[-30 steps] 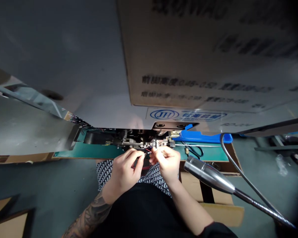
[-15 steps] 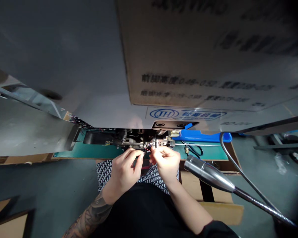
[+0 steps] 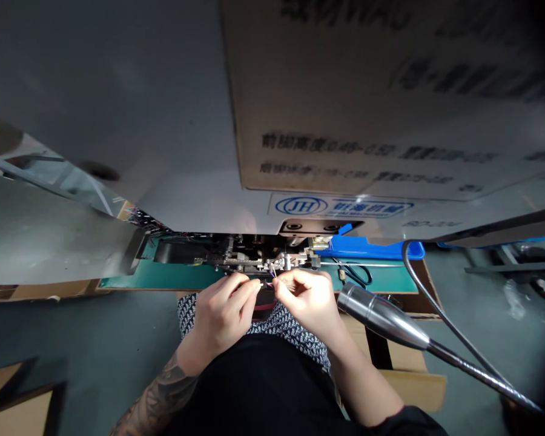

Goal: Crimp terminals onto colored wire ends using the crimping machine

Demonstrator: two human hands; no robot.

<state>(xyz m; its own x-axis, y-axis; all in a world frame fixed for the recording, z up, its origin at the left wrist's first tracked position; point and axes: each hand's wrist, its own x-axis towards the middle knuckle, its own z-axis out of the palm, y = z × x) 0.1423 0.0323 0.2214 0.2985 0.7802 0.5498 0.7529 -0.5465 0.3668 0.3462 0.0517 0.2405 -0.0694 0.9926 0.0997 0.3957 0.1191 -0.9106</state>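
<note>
My left hand (image 3: 222,315) and my right hand (image 3: 309,300) meet at the front of a grey machine (image 3: 186,151). Both pinch thin coloured wires (image 3: 269,282) between thumb and fingers. The wire ends lie just below the machine's small metal mechanism (image 3: 272,261), which sits on a green plate (image 3: 163,277). My left forearm carries a tattoo. A black garment and patterned cloth cover my lap under the hands.
A cardboard sheet with printed text (image 3: 372,97) leans on the machine. A blue plastic part (image 3: 367,248) lies right of the mechanism. A metal lamp head on a gooseneck (image 3: 381,316) juts in at the right. Cardboard boxes (image 3: 409,375) stand below.
Both hands have dropped slightly away from the mechanism, still pinching the wires; my right hand has turned a little leftward.
</note>
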